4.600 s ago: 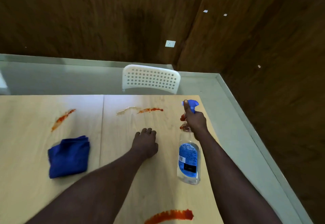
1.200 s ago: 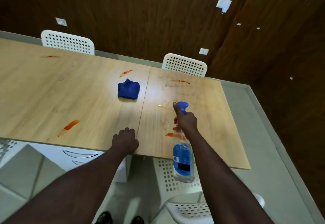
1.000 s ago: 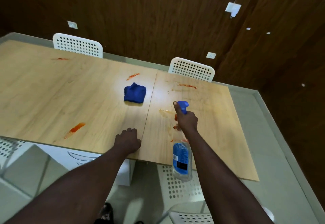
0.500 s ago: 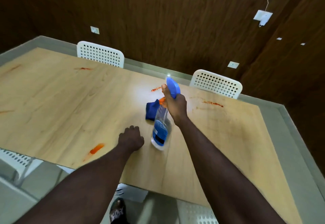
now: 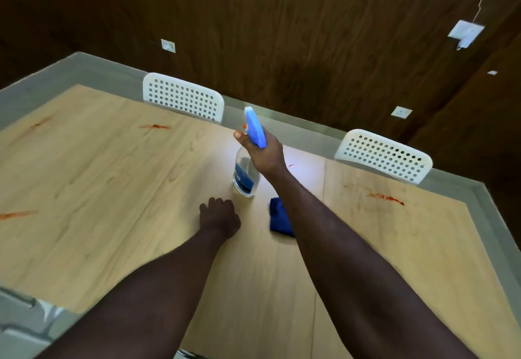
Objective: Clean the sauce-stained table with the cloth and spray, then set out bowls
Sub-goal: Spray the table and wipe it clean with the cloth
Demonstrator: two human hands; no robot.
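Table (image 5: 112, 175): the left side and near edge are cut off by the frame.

Smears (image 5: 155, 126): four counted. Three lie on the left half: one faint at the far left, one red before the left chair, one cut by the left frame edge.

Chairs (image 5: 183, 99): two, white. Only the perforated backs show; the seats are hidden behind the far edge.

Left hand (image 5: 220, 217): fingers curled into a fist, holding nothing, resting on the table near centre.

Bottle (image 5: 245, 174): one, clear with a blue label, roughly upright just beyond the left hand. Its neck is hidden by the right hand (image 5: 265, 152), whose fingers wrap it under the blue trigger head. The base appears to touch the table, though contact cannot be confirmed.

Cloth (image 5: 277, 214): one, blue, on the table just right of the left hand, its right part hidden by the right forearm.

The fourth smear lies on the right half, before the second chair. A small red speck sits beside the right wrist.

Sockets (image 5: 168, 45): two on the dark wooden wall.
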